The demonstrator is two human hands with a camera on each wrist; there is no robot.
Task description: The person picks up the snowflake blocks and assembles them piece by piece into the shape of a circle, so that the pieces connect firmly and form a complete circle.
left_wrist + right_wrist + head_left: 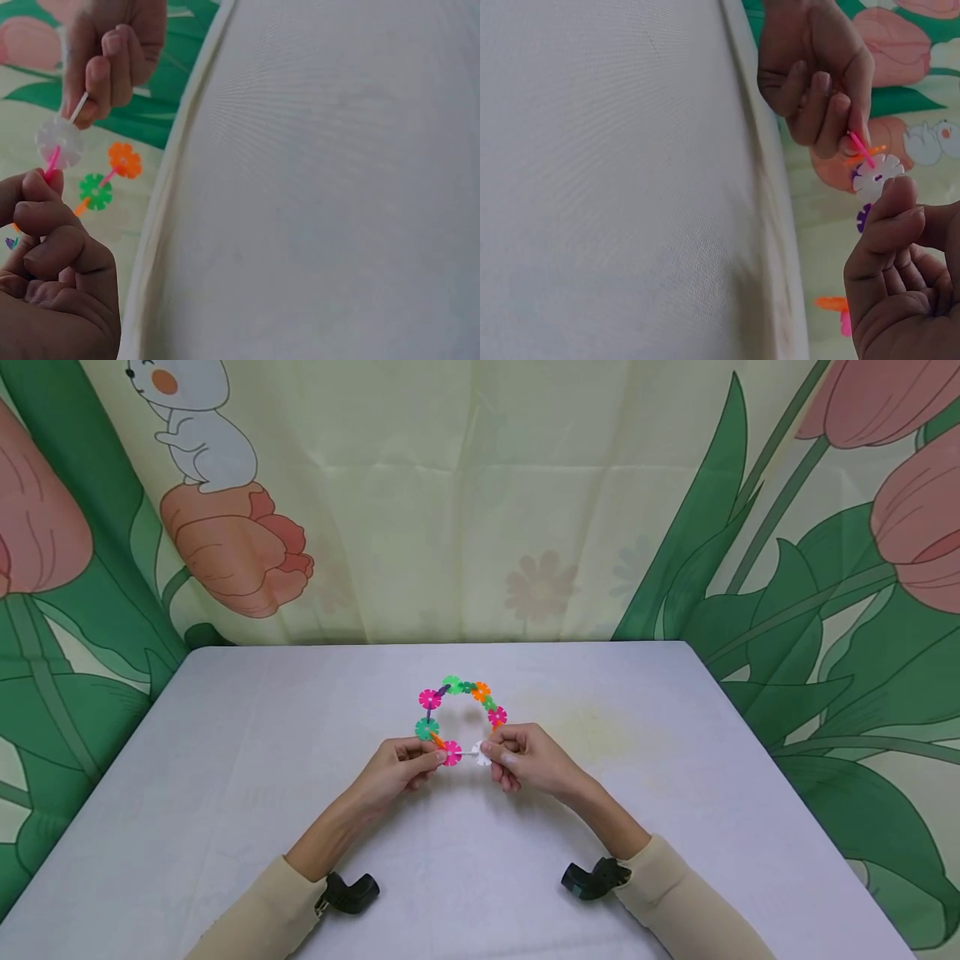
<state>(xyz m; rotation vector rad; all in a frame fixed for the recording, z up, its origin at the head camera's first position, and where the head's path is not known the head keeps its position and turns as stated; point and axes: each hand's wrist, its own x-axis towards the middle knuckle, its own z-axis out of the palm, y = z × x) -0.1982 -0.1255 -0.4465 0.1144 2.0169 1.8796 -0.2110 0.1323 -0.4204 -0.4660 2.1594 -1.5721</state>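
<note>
Flower-shaped plastic interlocking discs form a ring (pixel 430 699) held above the table, linked edge to edge in pink, green, orange, purple and white. At its near left side my left hand (pixel 397 770) pinches the ring beside a pink disc (pixel 452 753), between thumb and index finger. Opposite it, my right hand (pixel 531 760) pinches a white disc (pixel 482 753). A thin white piece runs between the pink and white discs. In the left wrist view, a white disc (pixel 58 141) touches a pink edge at my left fingertips. Fingers hide parts of the joints.
A white-covered table (pixel 225 827) lies beneath both hands. Behind it hangs a curtain (pixel 420 527) printed with tulips, leaves and a white rabbit. Black wrist-worn devices (pixel 352 893) sit at both beige sleeve cuffs (pixel 258 902).
</note>
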